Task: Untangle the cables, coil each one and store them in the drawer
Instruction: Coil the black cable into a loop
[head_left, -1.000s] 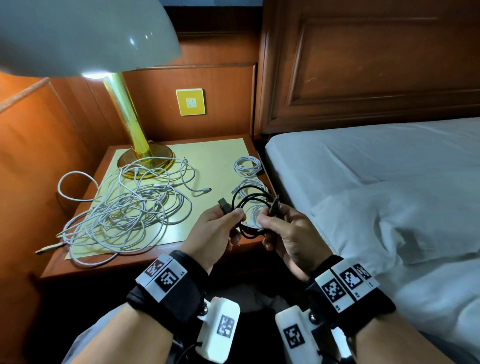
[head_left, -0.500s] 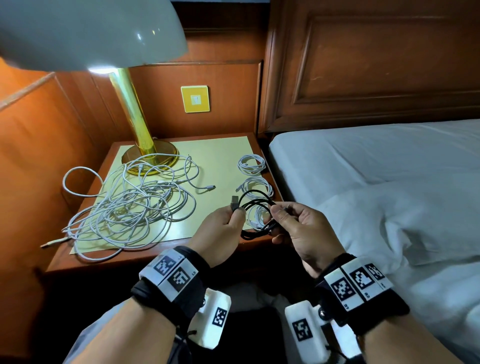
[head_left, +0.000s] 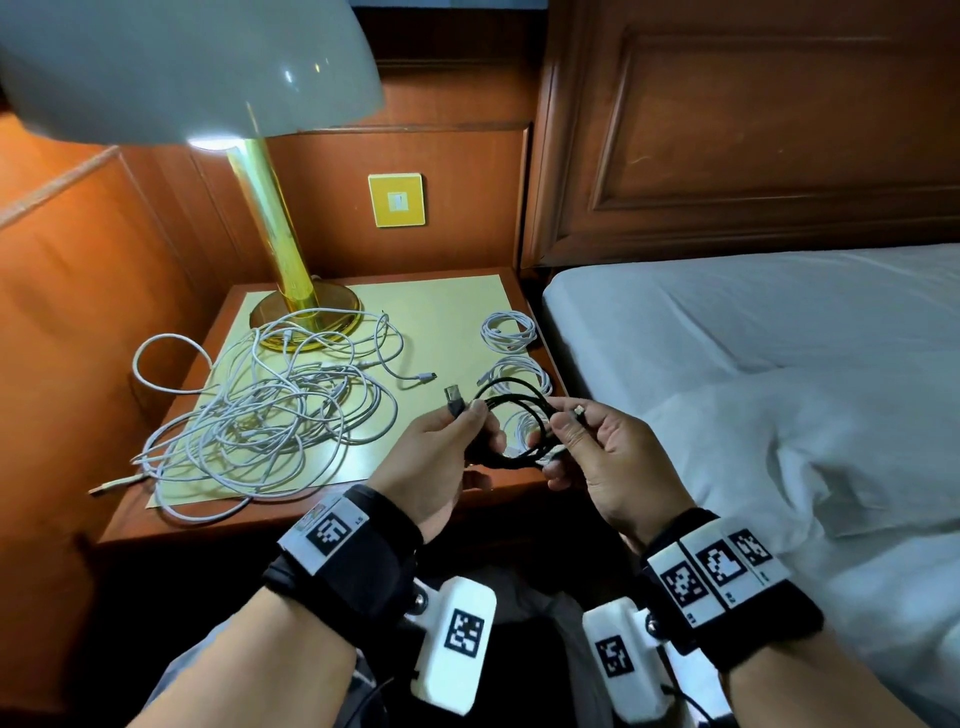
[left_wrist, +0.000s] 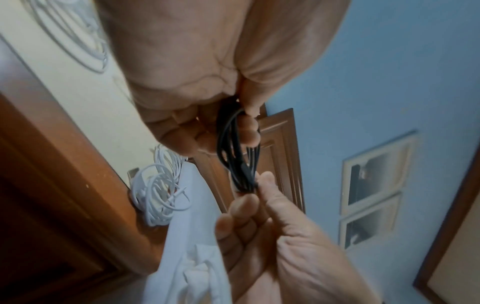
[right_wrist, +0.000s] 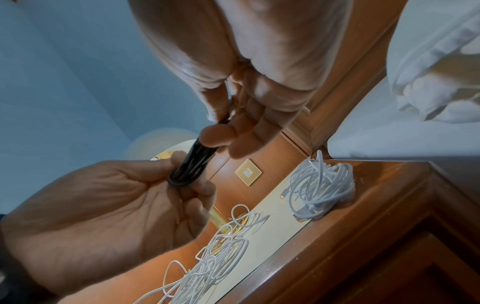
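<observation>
Head view, fingers: the left hand (head_left: 434, 462) pinches one side of a coiled black cable (head_left: 511, 415) between thumb and forefinger, its plug standing up at 12 o'clock from the fingertips.
Right hand: the right hand (head_left: 605, 457) pinches the opposite side of the same coil, a small connector showing just above its thumb.
Left wrist view: the black cable (left_wrist: 235, 148) runs as a tight bundle of strands between the left hand (left_wrist: 207, 82) and the right hand (left_wrist: 272, 236), fingers of both curled closed on it.
Right wrist view: the bundle (right_wrist: 192, 164) is clamped at each end, the right hand (right_wrist: 246, 82) above and the left hand (right_wrist: 103, 205) below.
Cable position: held in the air above the front edge of the counter (head_left: 218, 525), at 3 o'clock from the loose pile.
Tangled white cables (head_left: 270, 415): a sprawling heap on the left half of the counter, one loop hanging over its left edge.
Coiled white cables (head_left: 508, 332): small bundles in a row along the counter's right edge, the nearest partly hidden behind the black coil.
Lamp (head_left: 275, 234): brass stem at 12 o'clock from the tangle, its base touching the cables.
Bed (head_left: 753, 364): white sheets at 3 o'clock from the counter.
</observation>
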